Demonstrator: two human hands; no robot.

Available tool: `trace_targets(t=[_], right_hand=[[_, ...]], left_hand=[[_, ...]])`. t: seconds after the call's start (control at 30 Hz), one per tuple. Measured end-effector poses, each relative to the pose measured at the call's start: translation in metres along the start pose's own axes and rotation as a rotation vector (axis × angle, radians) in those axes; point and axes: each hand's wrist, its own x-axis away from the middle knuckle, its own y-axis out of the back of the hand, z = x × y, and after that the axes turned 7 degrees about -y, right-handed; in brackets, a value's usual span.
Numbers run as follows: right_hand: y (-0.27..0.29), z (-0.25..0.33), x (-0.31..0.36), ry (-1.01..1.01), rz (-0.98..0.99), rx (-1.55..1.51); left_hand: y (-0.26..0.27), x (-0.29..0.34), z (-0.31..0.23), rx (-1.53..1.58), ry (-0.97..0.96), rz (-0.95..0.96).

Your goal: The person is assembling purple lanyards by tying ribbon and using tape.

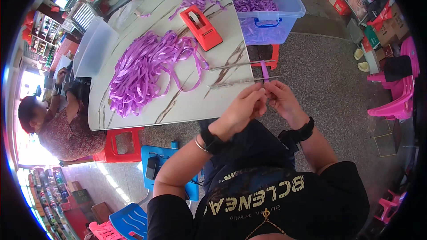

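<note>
Past the table's right edge, my left hand point(247, 106) and my right hand point(285, 102) meet with fingertips pinched. Between them they hold the near end of a purple ribbon strip point(265, 71); the exact grip is partly hidden by the fingers. The strip runs across two thin rods that stick out beyond the edge, a far rod point(231, 66) and a near rod point(233, 82). Left of the rods, a large tangled heap of purple ribbon point(142, 71) lies on the marble-patterned table point(187, 106). One loose loop of it reaches toward the rods.
A red tape dispenser point(202, 29) stands behind the rods, with a smaller ribbon bunch point(200, 1) farther back. Right of the table, a clear plastic bin point(269, 20) holds purple pieces above a red stool point(272, 55). Another person point(66, 124) sits at the left. Pink chairs point(396, 89) stand right.
</note>
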Motion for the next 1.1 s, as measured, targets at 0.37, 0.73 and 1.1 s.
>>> trace_targets(t=[0.37,0.73,1.1], right_hand=[[-0.004,0.038,0.011,0.001,-0.002,0.418],[-0.124,0.144,-0.108,0.530,0.212,1.071],[-0.162,0.140,-0.162,0.063,0.115,1.050]], left_hand=[[0.006,-0.024,0.024,0.876,0.040,0.217],[0.016,-0.024,0.032,0.911,0.000,0.402],[0.017,-0.024,0.033,0.917,-0.028,0.425]])
